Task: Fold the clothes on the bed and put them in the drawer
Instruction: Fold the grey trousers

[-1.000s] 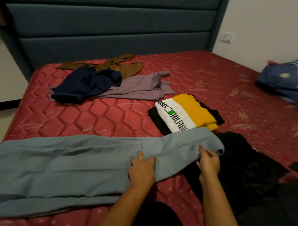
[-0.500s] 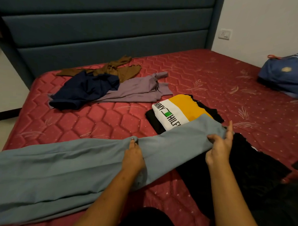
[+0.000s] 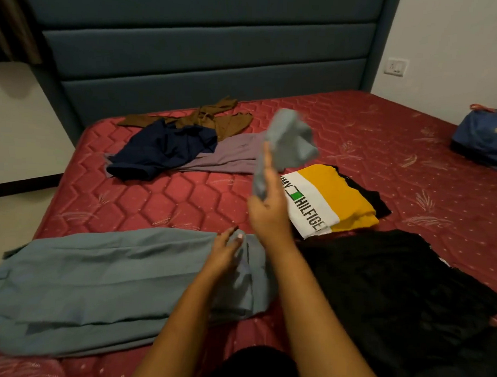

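Observation:
Long grey-blue trousers (image 3: 95, 278) lie across the near part of the red mattress (image 3: 161, 201). My left hand (image 3: 227, 248) pinches the cloth at its middle. My right hand (image 3: 266, 206) grips the trousers' right end and holds it lifted in the air, the cloth hanging blurred above my fingers. A folded yellow and white shirt (image 3: 326, 203) rests on a folded black garment to the right. A black garment (image 3: 385, 291) lies spread at the near right. A navy garment (image 3: 163, 147), a brown one (image 3: 204, 119) and a mauve one (image 3: 237, 153) lie unfolded farther back.
A dark blue padded headboard (image 3: 207, 58) stands behind the mattress. A blue bag (image 3: 488, 136) sits at the far right edge of the bed. A wall socket (image 3: 395, 67) is on the white wall. Floor shows to the left of the bed.
My right hand has raised the trousers' right end up and to the left, off the folded shirt. My left hand stays pinching the middle of the cloth.

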Demonstrator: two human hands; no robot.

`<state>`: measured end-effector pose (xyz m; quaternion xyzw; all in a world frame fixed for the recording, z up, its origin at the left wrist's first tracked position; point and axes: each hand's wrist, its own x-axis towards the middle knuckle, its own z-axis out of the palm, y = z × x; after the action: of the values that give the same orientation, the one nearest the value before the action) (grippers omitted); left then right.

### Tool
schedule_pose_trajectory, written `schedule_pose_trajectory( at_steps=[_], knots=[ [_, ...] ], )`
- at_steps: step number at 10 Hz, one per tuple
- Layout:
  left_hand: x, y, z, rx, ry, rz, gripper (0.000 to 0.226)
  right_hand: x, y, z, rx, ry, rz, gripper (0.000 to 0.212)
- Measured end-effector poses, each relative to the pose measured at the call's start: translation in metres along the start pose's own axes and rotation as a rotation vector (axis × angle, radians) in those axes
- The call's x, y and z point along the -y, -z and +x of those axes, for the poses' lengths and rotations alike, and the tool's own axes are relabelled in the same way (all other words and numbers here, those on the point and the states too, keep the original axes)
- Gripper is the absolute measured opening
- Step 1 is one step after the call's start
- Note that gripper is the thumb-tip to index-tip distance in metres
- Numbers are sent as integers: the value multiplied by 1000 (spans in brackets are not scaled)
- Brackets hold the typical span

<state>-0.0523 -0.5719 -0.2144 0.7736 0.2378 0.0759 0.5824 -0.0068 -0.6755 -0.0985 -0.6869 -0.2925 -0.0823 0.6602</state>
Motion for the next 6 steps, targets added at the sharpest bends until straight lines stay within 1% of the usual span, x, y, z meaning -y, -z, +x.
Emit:
schedule_pose_trajectory(
  at_steps=[1, 2, 3, 4, 5, 6],
  knots=[
    [-12, 36, -22, -229, -153, -670, 25, 7, -66, -25, 322, 156, -207, 94],
    [-16, 116, -61, -351, 185, -1917, 33, -8, -138, -86, 848, 195, -449, 99],
    [29, 159, -68, -616, 323, -1342, 45, -26, -160, -124, 1056, 155, -612, 98],
    [86, 197, -73, -462, 266, -1392, 46, -42, -172, -141, 1103, 187, -742, 91],
    [106, 226, -87, -419, 225, -1274, 65, -61, -172, -133, 1081, 111, -739, 76],
    [106, 246, -86, -431, 184, -1272, 73, -69, -168, -119, 986, 30, -646, 61]
  ],
)
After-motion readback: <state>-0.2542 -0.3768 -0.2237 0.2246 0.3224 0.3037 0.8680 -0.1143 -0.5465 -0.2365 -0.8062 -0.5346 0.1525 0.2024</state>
